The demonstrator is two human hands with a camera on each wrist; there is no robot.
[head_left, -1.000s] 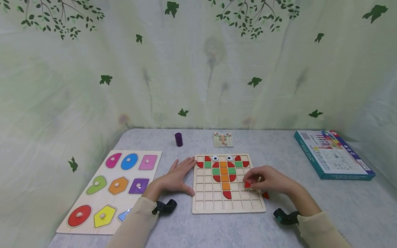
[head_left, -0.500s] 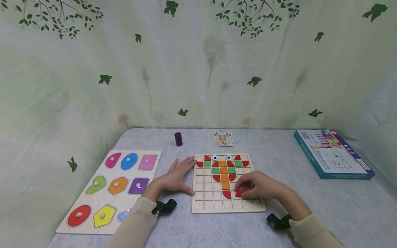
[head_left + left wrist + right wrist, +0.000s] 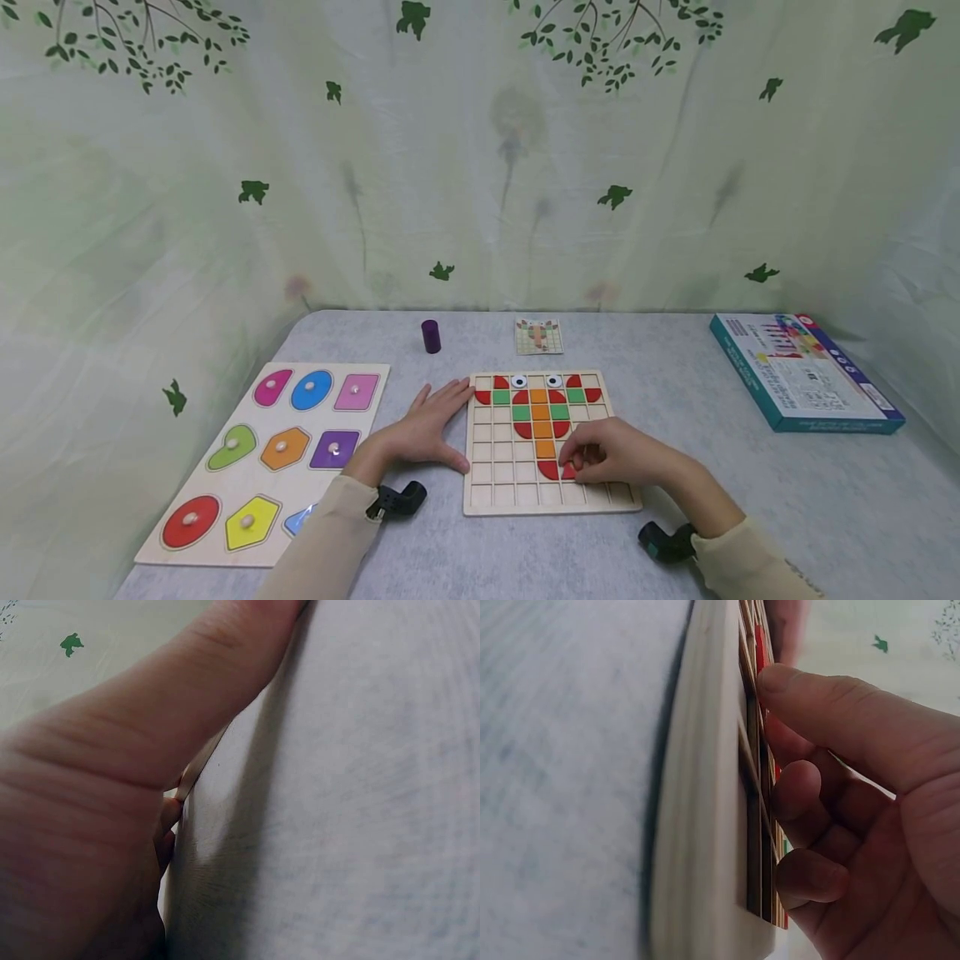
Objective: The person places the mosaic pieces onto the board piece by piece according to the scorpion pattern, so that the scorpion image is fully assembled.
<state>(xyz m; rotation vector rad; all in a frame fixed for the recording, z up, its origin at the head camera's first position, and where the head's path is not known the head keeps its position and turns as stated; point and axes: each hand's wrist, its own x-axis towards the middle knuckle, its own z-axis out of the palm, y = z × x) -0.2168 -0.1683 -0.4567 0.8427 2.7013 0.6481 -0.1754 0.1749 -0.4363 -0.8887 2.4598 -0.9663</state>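
My right hand pinches a small red quarter-round or triangular piece over the lower part of the wooden grid board. That piece lies just right of a red quarter-round piece below the orange column. In the right wrist view the thumb touches a red edge, and the other fingers curl close to the board. My left hand lies with fingers spread and straight, its tips and thumb at the board's left edge. Green, orange and red pieces plus two eye discs fill the grid's upper cells.
A board of knobbed shapes lies on the left. Behind the grid are a purple cylinder and a small pattern card. A teal-edged box lies at the right. A printed curtain hangs behind the table.
My right hand has moved left and slightly nearer along the grid, bringing the red piece beside the bottom red piece. The left hand has stayed in place.
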